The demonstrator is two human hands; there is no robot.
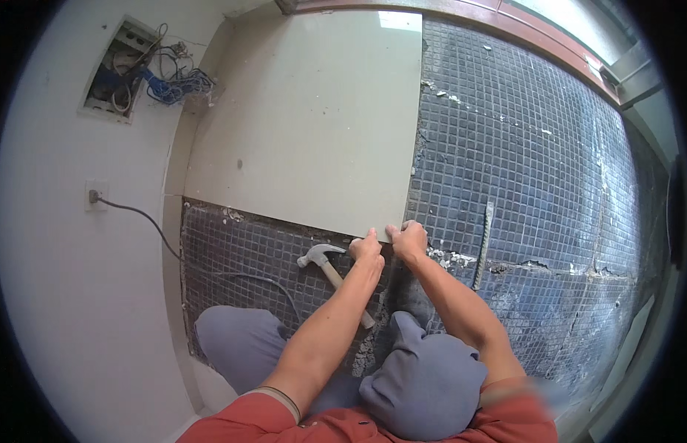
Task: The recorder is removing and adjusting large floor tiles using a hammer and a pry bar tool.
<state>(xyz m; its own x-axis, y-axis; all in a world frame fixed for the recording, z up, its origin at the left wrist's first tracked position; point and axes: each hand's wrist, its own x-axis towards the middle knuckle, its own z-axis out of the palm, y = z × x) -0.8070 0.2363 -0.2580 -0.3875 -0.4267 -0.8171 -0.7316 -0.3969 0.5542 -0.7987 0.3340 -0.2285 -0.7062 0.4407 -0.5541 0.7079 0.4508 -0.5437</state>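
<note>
A large beige floor tile lies over the grid-patterned floor, next to the left wall. My left hand grips its near edge close to the right corner, thumb on top and fingers curled at the edge. Right at that corner is my right hand, closed on the tile in the same way; the fingertips of both hands are hidden underneath. Just left of my left forearm rests a claw hammer with a wooden handle, partly behind the arm. A ribbed metal rod lies on the floor right of my right hand.
Tangled wires hang from an open wall box. A grey cable runs from a wall socket down to the floor. Rubble bits lie along the cracked dark floor. A reddish sill borders the far side.
</note>
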